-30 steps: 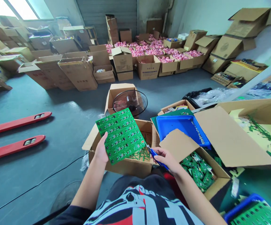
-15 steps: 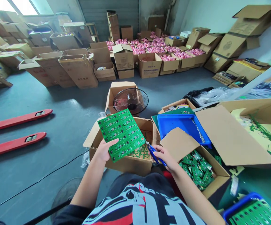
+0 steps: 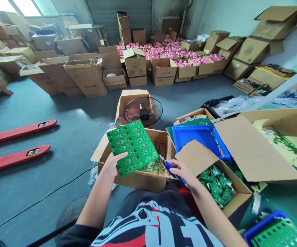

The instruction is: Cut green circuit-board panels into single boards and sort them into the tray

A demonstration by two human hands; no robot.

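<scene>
Green circuit-board panel [image 3: 133,148], held tilted above an open cardboard box [image 3: 138,181]; left hand [image 3: 112,164] grasping its lower edge, thumb across the face; right hand [image 3: 181,173] clenched on blue-handled snips [image 3: 169,168], tips just beside the panel's edge; green offcut strips [image 3: 155,166] inside that box; second cardboard box [image 3: 237,199] to the right, loose green boards [image 3: 215,187] within; blue plastic tray [image 3: 197,137] beyond, fine scraps along one side.
</scene>
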